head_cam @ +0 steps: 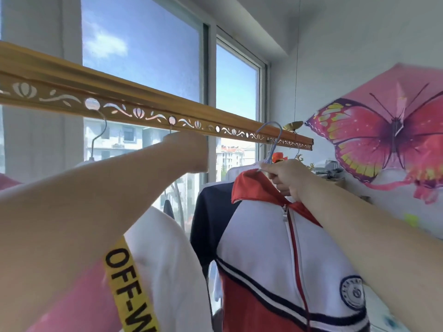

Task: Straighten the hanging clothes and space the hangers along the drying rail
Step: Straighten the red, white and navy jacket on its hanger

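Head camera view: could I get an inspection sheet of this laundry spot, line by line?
Surface: gold drying rail, flower cut-outs and round holes; no table seen.
Job's things: blue hanger hooked over the rail, carrying a red, white and navy zip jacket; silver hanger hooked in a rail hole; white top with a yellow strap; another hanger hook further left.
Clutter: pink butterfly-print umbrella at right.
Hands: left hand grips the silver hanger under the rail; right hand pinches the blue hanger's neck at the jacket collar.
Cables: one thin cord hanging near the rail's end.
Surroundings: window, blue sky and apartment blocks outside; white wall.
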`<state>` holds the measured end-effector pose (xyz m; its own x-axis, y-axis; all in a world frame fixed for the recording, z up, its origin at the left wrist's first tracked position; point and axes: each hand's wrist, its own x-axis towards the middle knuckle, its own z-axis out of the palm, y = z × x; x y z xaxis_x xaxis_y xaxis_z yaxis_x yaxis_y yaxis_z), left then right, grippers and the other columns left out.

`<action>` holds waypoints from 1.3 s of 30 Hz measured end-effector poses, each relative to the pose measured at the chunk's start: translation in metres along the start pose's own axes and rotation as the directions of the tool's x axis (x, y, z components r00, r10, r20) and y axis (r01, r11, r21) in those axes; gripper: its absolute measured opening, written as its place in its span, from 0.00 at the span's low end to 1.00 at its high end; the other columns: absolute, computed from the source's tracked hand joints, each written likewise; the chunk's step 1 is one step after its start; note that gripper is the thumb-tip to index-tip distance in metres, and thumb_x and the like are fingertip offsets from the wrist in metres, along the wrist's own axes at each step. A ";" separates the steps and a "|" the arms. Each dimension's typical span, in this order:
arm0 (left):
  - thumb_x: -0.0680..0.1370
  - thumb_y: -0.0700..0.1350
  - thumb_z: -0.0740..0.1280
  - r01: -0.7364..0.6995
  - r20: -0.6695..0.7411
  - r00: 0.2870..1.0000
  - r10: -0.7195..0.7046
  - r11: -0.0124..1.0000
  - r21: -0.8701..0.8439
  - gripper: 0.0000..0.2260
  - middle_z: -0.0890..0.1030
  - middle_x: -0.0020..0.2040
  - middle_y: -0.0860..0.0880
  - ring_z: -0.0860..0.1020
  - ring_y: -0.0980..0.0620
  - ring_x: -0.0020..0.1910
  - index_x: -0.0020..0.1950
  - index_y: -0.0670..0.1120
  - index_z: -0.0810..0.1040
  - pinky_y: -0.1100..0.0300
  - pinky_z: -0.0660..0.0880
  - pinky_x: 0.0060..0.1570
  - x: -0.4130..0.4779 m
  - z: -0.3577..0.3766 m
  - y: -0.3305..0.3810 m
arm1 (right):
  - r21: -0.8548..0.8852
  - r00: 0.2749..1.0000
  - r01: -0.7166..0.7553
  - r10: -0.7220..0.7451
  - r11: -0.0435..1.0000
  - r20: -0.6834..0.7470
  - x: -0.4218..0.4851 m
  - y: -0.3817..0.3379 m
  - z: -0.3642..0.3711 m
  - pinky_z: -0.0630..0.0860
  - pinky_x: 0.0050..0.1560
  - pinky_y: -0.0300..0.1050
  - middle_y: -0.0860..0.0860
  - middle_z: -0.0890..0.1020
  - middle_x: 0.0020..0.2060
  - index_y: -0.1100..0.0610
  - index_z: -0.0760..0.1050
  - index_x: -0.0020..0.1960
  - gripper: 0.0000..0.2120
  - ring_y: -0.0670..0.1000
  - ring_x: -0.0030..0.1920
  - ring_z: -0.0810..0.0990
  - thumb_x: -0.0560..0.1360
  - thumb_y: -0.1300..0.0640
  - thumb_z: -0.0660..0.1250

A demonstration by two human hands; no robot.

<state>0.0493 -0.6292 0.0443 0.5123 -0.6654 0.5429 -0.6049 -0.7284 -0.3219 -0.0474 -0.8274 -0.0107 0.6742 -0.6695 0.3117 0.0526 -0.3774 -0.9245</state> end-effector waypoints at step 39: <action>0.80 0.45 0.57 -0.259 -0.016 0.966 0.259 0.962 -0.090 0.10 0.76 0.48 0.48 0.76 0.47 0.47 0.57 0.51 0.75 0.57 0.71 0.45 0.072 0.012 0.155 | -0.764 0.964 0.098 -0.251 0.638 -0.087 0.019 0.000 -0.150 0.72 0.45 0.45 0.59 0.78 0.46 0.67 0.77 0.57 0.13 0.54 0.45 0.74 0.75 0.63 0.62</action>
<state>-0.0005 -0.7914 0.0244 0.3287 -0.8286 0.4532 -0.7690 -0.5134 -0.3808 -0.1448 -0.9358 0.0284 0.5727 -0.6062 0.5519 -0.4633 -0.7947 -0.3921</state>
